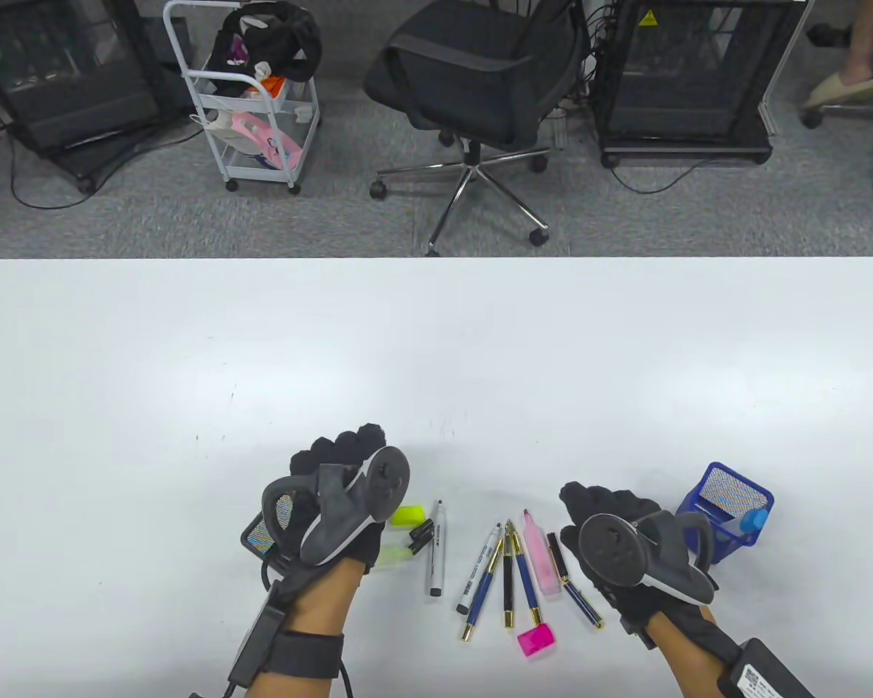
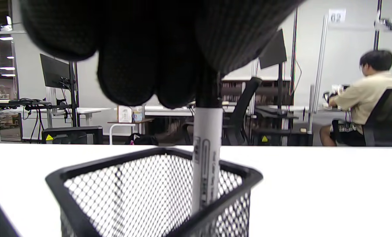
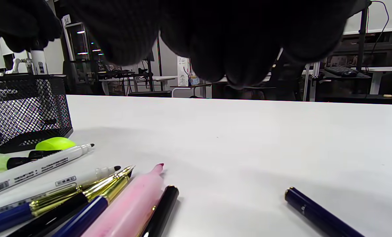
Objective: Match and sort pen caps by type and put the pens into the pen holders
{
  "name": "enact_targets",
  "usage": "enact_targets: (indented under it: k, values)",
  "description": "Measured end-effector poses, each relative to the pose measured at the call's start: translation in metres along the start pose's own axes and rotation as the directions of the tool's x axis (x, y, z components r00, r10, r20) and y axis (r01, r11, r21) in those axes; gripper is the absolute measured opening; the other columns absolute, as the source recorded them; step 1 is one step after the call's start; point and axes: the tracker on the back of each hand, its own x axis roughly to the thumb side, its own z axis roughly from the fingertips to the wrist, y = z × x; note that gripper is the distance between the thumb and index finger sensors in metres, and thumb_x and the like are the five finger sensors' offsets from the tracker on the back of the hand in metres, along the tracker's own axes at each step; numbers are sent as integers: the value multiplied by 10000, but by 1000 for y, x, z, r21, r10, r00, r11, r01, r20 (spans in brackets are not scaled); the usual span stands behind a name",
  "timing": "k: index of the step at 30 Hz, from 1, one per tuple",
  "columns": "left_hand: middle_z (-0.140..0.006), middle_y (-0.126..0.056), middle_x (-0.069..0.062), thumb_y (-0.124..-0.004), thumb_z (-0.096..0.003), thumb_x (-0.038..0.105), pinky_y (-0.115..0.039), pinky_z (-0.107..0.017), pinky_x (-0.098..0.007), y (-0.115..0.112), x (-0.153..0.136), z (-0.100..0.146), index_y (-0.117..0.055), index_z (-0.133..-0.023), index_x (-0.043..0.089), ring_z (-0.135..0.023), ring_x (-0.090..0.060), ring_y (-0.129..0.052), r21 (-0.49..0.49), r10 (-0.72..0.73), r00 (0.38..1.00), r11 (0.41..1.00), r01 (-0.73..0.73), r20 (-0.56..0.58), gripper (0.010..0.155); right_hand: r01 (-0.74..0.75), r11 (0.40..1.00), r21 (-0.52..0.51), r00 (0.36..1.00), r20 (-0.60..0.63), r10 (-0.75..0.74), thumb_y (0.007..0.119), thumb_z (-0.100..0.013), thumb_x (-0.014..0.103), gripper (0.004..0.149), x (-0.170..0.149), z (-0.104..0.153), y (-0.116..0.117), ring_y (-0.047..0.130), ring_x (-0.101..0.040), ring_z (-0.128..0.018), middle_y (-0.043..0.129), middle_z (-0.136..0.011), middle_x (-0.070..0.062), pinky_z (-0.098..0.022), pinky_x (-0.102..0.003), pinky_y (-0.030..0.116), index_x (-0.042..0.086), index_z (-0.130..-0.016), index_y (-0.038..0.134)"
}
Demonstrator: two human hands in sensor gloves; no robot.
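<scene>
Beyond the white desk [image 1: 436, 349], a black office chair [image 1: 480, 80] stands on grey carpet between two black mesh cabinets [image 1: 687, 76], with a white trolley [image 1: 251, 109] of clutter beside it. A seated person [image 2: 367, 98] works far off.

Black wire-mesh metal holder [image 2: 150, 194], matt knit cloth gloves [image 1: 349, 454], glossy gold-trimmed pens [image 3: 94, 194], smooth white table [image 1: 436, 349]

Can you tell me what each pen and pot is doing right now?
White marker: capped, upright, held by left hand, going into black holder.
Pink highlighter: uncapped, lying flat.
Pink cap: off, loose.
Blue holder: upright.
Right hand: holding nothing visible.
</scene>
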Motion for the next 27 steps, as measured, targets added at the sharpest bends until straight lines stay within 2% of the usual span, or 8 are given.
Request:
enact_targets:
  k: [8,10,12,14,16,18,22,27]
  values:
    - [-802,-1048,-166,-841,-491,282,-777,-530,-663,-10,4,-2,-902,-897,185,-652,-374,-1080,-74,-16,1000,997,15,-10,423,4,1000,5,1000,1,-4,833,-423,402,610,-2,0,-1,960,-378,-704,884,-858,-188,-554,-570,805,102,-941,713]
    - [-837,-1017,-173,-838,-489,314,-774,-535,-661,-8,2,0,-841,-952,180,-672,-382,-1065,-73,-5,1000,997,4,-18,483,9,1000,-7,1000,4,-9,834,-421,407,614,-2,0,-2,961,-378,-702,883,-858,-186,-553,-570,806,105,-941,712]
    - [-894,-960,-190,-838,-486,343,-767,-539,-662,0,-1,5,-779,-1000,175,-709,-404,-1026,-30,27,999,999,-27,-27,544,16,1000,-17,1000,2,-16,835,-421,407,616,-3,1,-4,959,-381,-704,884,-858,-189,-553,-570,805,107,-944,708]
    - [-936,-908,-209,-840,-483,359,-761,-538,-663,18,-2,18,-730,-1029,167,-732,-424,-995,64,67,998,996,-66,-3,590,20,1000,-20,1000,1,-20,836,-420,411,618,-4,1,-5,959,-379,-705,882,-860,-187,-554,-570,805,108,-944,709]
    - [-937,-903,-205,-854,-474,373,-773,-524,-655,28,3,31,-709,-1040,156,-720,-413,-999,131,58,996,989,-66,63,623,19,1000,-22,1000,0,-19,837,-420,413,620,-5,1,-5,959,-376,-707,882,-860,-188,-553,-571,806,109,-945,708]
    - [-932,-907,-194,-873,-459,391,-798,-504,-633,33,11,48,-667,-1059,153,-701,-387,-1014,150,52,985,986,-77,165,677,17,1000,-18,1000,-3,-18,838,-420,415,623,-6,0,-5,958,-380,-707,881,-861,-188,-555,-570,804,106,-945,708]
    - [-896,-956,-174,-927,-434,368,-845,-457,-600,10,27,71,-723,-1028,148,-629,-352,-1065,13,20,963,1000,-25,270,665,12,1000,-6,1000,-7,-12,840,-418,420,627,-6,0,-4,958,-378,-709,881,-863,-187,-555,-572,804,107,-946,707]
    - [-933,-951,-156,-943,-425,362,-875,-425,-558,-42,37,78,-744,-1019,160,-612,-346,-1090,-182,-184,953,956,231,243,658,-3,1000,12,1000,3,3,841,-417,428,635,-1,1,-2,956,-381,-714,879,-867,-189,-557,-573,803,108,-948,705]
